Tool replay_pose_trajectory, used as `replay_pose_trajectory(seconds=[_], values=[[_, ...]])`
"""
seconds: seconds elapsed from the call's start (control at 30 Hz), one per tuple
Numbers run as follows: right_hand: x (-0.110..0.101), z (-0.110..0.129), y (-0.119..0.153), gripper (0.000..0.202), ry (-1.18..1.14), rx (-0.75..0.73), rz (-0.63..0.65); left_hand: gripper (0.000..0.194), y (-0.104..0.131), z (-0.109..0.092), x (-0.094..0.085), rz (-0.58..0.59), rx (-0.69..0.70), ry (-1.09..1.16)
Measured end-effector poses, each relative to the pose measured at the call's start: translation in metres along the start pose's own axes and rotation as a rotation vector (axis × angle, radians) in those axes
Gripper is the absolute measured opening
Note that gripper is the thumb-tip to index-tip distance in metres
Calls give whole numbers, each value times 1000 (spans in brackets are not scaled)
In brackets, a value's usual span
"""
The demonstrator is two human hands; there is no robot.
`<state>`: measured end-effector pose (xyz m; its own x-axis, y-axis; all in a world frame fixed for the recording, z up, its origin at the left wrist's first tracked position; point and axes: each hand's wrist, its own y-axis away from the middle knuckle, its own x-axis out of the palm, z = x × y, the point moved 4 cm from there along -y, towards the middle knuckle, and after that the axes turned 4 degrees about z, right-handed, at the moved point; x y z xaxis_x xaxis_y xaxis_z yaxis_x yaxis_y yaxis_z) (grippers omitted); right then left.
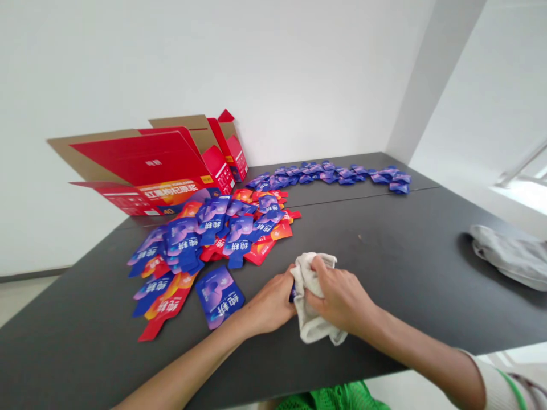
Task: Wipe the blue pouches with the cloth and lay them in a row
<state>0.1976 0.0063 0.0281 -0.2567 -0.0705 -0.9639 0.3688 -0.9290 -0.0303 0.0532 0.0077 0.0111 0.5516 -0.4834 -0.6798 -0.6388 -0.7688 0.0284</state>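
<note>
Close to the table's front edge, my left hand [276, 302] is closed on a small purple-blue packet [293, 292], mostly hidden by my fingers and the cloth. My right hand [342, 293] grips a whitish cloth [318, 329], which is bunched over the packet and touches it. Left of my left hand lies a flat purple-blue packet [219, 296] with white lettering. Beyond it spreads a heap of purple-blue packets [183, 239] mixed with flat red-orange pieces [171, 304], some with tabs.
Two open red cardboard boxes [145, 156] stand at the back left by the white wall. A curved row of purple-blue packets [316, 171] runs along the far side of the dark table [384, 250]. A grey cloth item [510, 256] lies at the right edge.
</note>
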Motion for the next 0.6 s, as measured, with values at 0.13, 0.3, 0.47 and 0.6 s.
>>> replay_pose_trajectory(seconds=[0.13,0.3,0.47,0.6], values=[[-2,-11,-4,24,83,173,-69,45,2,1,-1,17,-101,-56],[1,-3,-4,24,5,-4,-5,38,1,1,-2,-18,-13,-28],[-20,-68,-19,35,-14,390,-84,32,1,14,-16,-26,-76,94],[-21,-108,-21,42,-229,452,-68,34,0,20,-59,-238,-99,269]])
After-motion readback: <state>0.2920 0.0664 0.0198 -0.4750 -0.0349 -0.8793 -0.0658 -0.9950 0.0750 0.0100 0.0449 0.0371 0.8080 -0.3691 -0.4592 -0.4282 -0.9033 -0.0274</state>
